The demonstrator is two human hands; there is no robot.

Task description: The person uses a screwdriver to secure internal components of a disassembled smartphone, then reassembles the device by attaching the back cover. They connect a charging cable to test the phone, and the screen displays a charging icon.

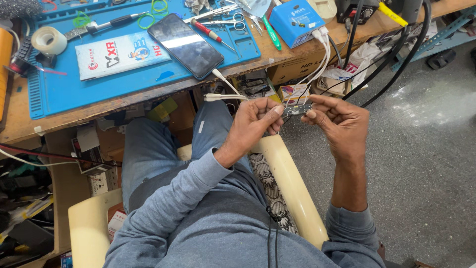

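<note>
Both hands pinch a small dark circuit board between them, left hand and right hand closed on its ends, steadying it for close inspection.

Both hands raised, fingertips pinched
</note>
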